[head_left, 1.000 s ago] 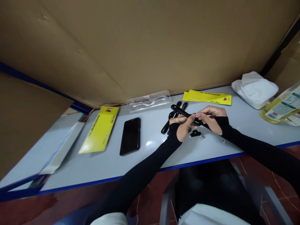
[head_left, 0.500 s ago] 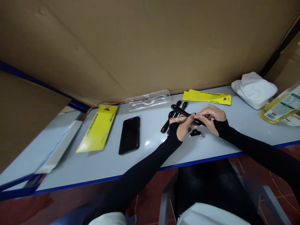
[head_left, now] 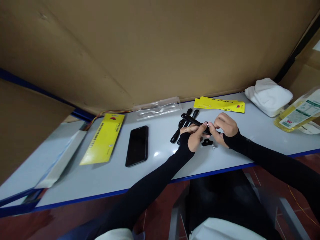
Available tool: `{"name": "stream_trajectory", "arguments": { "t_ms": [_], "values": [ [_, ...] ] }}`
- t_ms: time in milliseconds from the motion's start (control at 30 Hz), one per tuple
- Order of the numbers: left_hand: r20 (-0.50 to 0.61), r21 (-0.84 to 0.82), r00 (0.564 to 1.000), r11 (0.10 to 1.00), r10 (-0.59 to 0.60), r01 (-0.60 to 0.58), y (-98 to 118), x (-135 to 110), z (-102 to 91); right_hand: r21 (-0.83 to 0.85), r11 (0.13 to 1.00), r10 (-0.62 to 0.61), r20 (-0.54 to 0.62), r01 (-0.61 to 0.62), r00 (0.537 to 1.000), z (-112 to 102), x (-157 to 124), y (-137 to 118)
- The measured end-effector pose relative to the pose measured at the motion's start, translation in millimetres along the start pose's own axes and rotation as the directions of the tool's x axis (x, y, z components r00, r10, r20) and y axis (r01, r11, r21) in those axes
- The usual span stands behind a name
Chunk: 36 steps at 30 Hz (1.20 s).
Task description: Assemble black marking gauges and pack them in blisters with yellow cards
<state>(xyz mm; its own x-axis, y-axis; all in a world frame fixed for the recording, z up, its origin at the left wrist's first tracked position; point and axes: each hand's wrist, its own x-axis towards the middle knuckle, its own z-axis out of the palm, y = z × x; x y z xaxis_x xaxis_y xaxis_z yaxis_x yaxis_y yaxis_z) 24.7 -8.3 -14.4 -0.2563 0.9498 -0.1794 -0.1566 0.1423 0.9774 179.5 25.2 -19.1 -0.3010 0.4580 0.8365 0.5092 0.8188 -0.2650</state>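
Note:
Gripped in my left hand [head_left: 194,136] is a black spokeshave [head_left: 190,118], one handle sticking out toward the back left. The thumb lies along its middle, and the fingers curl round it. My right hand [head_left: 226,126] is closed at the tool's middle, finger and thumb pinching a tiny bright metal piece [head_left: 208,124], perhaps a screw; the fingers partly hide it. More black spokeshaves [head_left: 175,136] lie crossed on the table behind my left hand. Just below my hands rest a small black plate [head_left: 207,142] and silver thumbscrews [head_left: 214,147].
On the table are a black phone [head_left: 137,146], a yellow card [head_left: 102,139], more yellow cards [head_left: 218,104] and a clear plastic tray [head_left: 157,108]. At right sit a white cloth bundle [head_left: 268,96] and a bottle of yellow liquid [head_left: 297,111]. A cardboard wall [head_left: 150,50] stands behind.
My right hand's fingers have curled in more, and a bright bit now shows at their tips. My left hand keeps its hold on the spokeshave. The view has shifted slightly.

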Motion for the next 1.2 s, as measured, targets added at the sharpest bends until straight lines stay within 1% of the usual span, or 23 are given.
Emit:
{"name": "stream_trajectory", "arguments": {
  "t_ms": [100,200,267,333,400,467,533,567,667,767,867,967,1067,1133,1200],
  "values": [
    [0.014,0.005,1.0,1.0,-0.026,0.026,2.3,0.3,0.7,0.081,0.997,0.012,0.014,-0.013,1.0,-0.9,1.9,-1.0],
    [0.028,-0.007,0.999,0.999,-0.042,0.043,3.4,0.6,0.2,0.141,0.987,0.078,0.003,-0.077,0.997,-1.9,-0.1,0.1],
    [0.026,-0.022,0.998,0.998,-0.056,0.056,3.3,1.6,-0.3,0.16,0.98,0.122,-0.001,-0.121,0.992,-5.3,-1.5,0.0],
    [0.009,-0.052,0.998,0.997,-0.061,0.061,2.6,4.0,-1.2,0.153,0.979,0.134,0.002,-0.133,0.991,-10.4,-2.0,-0.9],
    [-0.012,-0.09,0.998,0.994,-0.055,0.054,1.5,7.9,-2.5,0.112,0.989,0.093,0.003,-0.092,0.996,-14.4,-1.5,-1.9],
    [-0.025,-0.119,0.999,0.992,-0.043,0.04,0.1,12.2,-4.2,0.078,0.997,0.008,-0.007,-0.008,1.0,-15.4,-1.0,-2.5],
    [-0.031,-0.127,0.999,0.992,-0.03,0.026,-1.1,15.1,-5.9,0.086,0.994,-0.07,-0.006,0.07,0.998,-13.8,-1.0,-2.8],
    [-0.032,-0.124,0.999,0.992,-0.019,0.015,-1.5,15.6,-6.5,0.102,0.991,-0.091,0.002,0.09,0.996,-12.6,-1.2,-3.0],
    [-0.021,-0.091,1.0,0.996,-0.008,0.006,-1.4,13.5,-7.0,0.131,0.99,-0.058,0.041,0.052,0.997,-11.0,-1.9,-4.0],
    [-0.011,-0.054,1.0,0.998,-0.017,0.016,0.0,9.7,-6.4,0.09,0.996,-0.002,0.062,-0.003,0.998,-12.6,-1.9,-2.6],
    [-0.002,-0.041,1.0,0.999,-0.026,0.026,0.3,9.0,-6.3,0.063,0.998,-0.034,0.063,0.03,0.997,-14.0,-1.8,2.9],
    [-0.001,-0.057,0.999,0.998,-0.034,0.034,-0.8,11.4,-7.0,0.088,0.993,-0.086,0.045,0.082,0.995,-13.9,-1.4,7.2],
    [0.0,-0.084,1.0,0.996,-0.005,0.005,-2.4,13.3,-7.6,0.086,0.995,-0.06,0.018,0.058,0.998,-14.1,0.3,5.3],
    [-0.002,-0.09,1.0,0.996,0.007,-0.008,-3.5,13.8,-7.7,0.077,0.996,-0.055,0.041,0.051,0.998,-15.5,1.8,1.6],
    [-0.003,-0.097,1.0,0.995,0.007,-0.008,-4.6,13.9,-7.6,0.1,0.993,-0.075,0.074,0.068,0.994,-17.9,3.0,-1.8]
  ]
}}
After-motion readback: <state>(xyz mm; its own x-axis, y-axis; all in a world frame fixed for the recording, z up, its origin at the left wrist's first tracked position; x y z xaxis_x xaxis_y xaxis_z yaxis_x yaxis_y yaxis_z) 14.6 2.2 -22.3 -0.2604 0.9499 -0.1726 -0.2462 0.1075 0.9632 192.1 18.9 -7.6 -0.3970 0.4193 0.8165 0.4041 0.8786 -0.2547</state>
